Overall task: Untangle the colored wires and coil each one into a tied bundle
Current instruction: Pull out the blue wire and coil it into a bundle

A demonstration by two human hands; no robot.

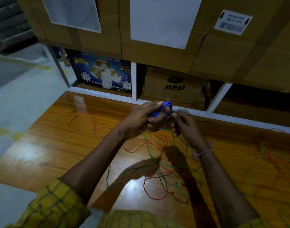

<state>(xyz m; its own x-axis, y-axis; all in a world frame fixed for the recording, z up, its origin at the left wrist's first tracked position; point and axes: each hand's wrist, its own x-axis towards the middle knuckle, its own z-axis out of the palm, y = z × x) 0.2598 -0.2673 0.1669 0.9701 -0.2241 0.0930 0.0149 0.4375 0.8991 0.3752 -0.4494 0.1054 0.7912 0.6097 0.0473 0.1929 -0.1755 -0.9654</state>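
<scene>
Above the glossy wooden table (pixel 61 145), my left hand (pixel 141 119) grips a coiled blue wire bundle (pixel 159 111) wound around its fingers. My right hand (pixel 187 127) pinches the loose blue wire strand (pixel 182 139) that trails down from the bundle. Below the hands, a tangle of red, green and brown wires (pixel 160 170) lies spread on the table. A red wire (pixel 88 119) loops off to the left. More green wire (pixel 262 152) lies at the right.
Stacked cardboard boxes (pixel 223 55) with white sheets fill the shelving behind the table. A blue adhesive-tape box (pixel 101 73) and a box marked RED (pixel 173 86) sit in the lower shelf. Grey floor (pixel 17 96) lies to the left.
</scene>
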